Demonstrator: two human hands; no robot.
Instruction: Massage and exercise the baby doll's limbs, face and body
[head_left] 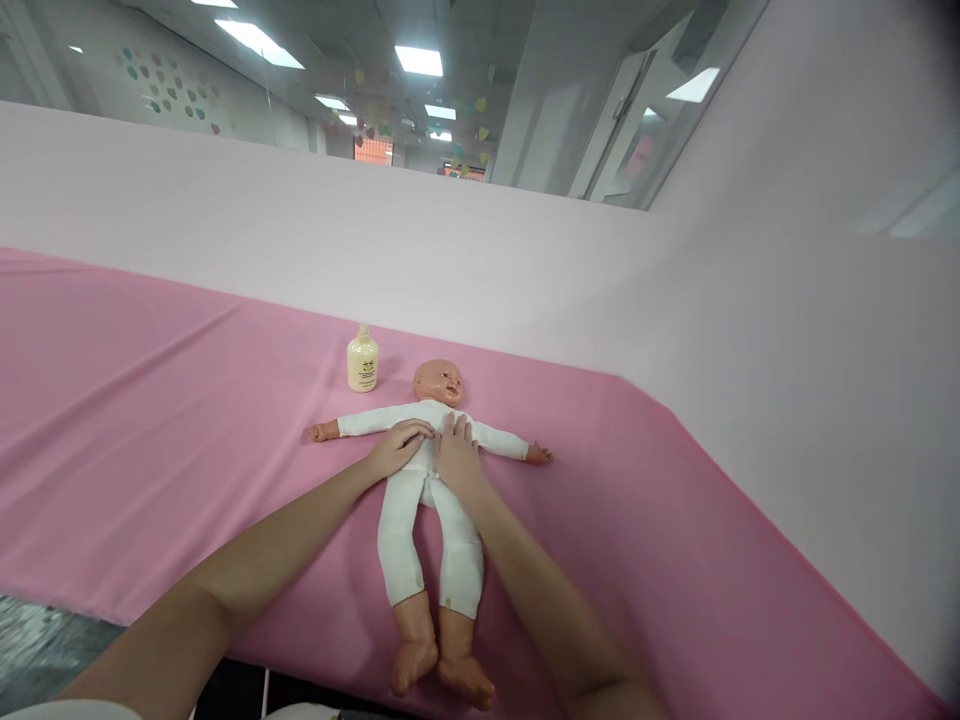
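A baby doll (433, 545) with a white cloth body lies on its back on the pink sheet (187, 400). Its head points away from me, both arms are spread wide, and its bare feet are toward me. My left hand (401, 447) rests on the left side of the doll's torso, fingers laid across the chest. On the other side of the torso, my right hand (458, 457) lies flat with its fingers reaching up the chest. Neither hand grasps anything. Beyond the doll's outstretched left-side arm stands a pale yellow bottle (363, 362), upright.
A white wall (300, 230) runs along the far edge of the sheet, with a window (420, 100) above it. Another white wall (810, 400) bounds the right side. Grey flooring (45, 645) shows at the lower left.
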